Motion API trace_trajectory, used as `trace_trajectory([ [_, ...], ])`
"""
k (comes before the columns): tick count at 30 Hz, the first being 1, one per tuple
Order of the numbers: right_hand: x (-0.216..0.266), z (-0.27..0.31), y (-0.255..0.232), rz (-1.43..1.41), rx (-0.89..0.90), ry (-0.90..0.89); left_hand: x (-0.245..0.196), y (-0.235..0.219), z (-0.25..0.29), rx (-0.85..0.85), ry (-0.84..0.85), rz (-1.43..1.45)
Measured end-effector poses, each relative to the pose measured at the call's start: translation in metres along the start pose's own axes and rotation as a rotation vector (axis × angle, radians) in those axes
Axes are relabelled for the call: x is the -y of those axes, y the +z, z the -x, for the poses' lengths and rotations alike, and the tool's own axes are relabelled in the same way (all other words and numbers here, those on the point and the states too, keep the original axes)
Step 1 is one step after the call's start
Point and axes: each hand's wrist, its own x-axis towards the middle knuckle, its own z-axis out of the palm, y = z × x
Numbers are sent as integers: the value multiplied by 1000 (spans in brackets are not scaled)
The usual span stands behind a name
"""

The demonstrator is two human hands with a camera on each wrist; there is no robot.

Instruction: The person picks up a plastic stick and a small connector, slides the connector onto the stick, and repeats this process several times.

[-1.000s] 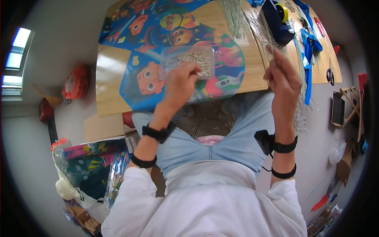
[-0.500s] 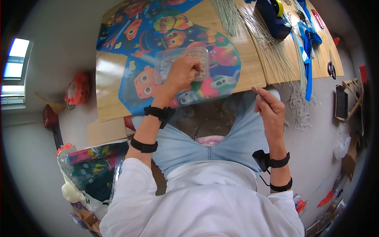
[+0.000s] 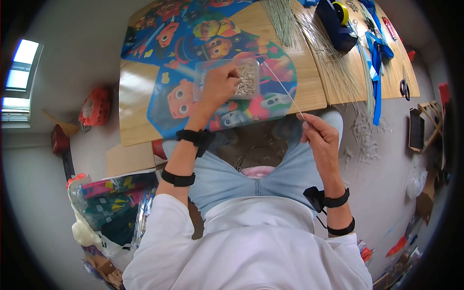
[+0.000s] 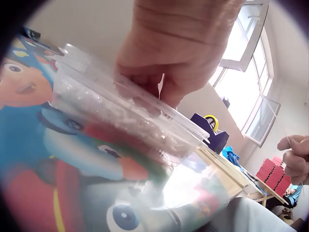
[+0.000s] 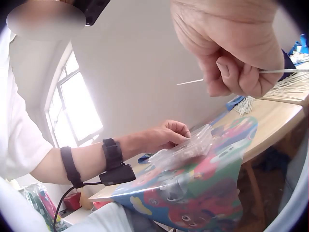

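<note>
A clear plastic box full of small white pieces stands on the cartoon-printed sheet. My left hand reaches over it, its fingers curled down at the pieces. One small white piece shows at those fingers in the left wrist view. Beyond the table's front edge, my right hand pinches one end of a thin pale strip. This strip slants up and left over the sheet, its whitish far tip close to the box's right side. In the right wrist view the right fingers curl round it.
Bundles of similar thin strips lie along the right part of the table. Past them are a tape dispenser with yellow tape, a blue ribbon and scissors. White scraps litter the floor at the right.
My right hand has come down and left from beside the strip bundles, and the thin strip now points across the sheet toward the box. My left hand stays over the box.
</note>
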Motion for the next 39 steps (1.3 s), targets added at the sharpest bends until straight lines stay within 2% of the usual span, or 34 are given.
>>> trace_trajectory([
  [1,1,1,1,-5,2,4,-3,-4,0,-13,-48,52],
  [4,12,-1,8,0,22,10,-24,-17,13,112,-165,398],
  [7,21,-8,26,1,22,-19,-58,-11,40,175,-200,602],
  [10,31,-11,47,-13,61,-77,-86,-7,63,196,-138,614],
  [15,31,-6,63,38,74,-143,-100,-4,81,158,-164,708],
  [19,33,-5,62,-86,104,-21,-102,-3,92,109,-257,920],
  [21,31,-5,61,-224,130,76,-100,0,96,85,-227,970],
  [24,38,-1,65,-253,138,132,-98,9,102,50,-219,1063],
  [27,37,1,68,-225,141,109,-100,10,105,8,-238,1116],
  [30,31,-1,68,-105,137,53,-94,7,105,15,-273,1156],
  [36,25,-2,73,384,-2,-524,-91,-4,102,150,-315,1123],
  [39,27,-2,73,243,28,-436,-86,0,105,191,-355,1224],
])
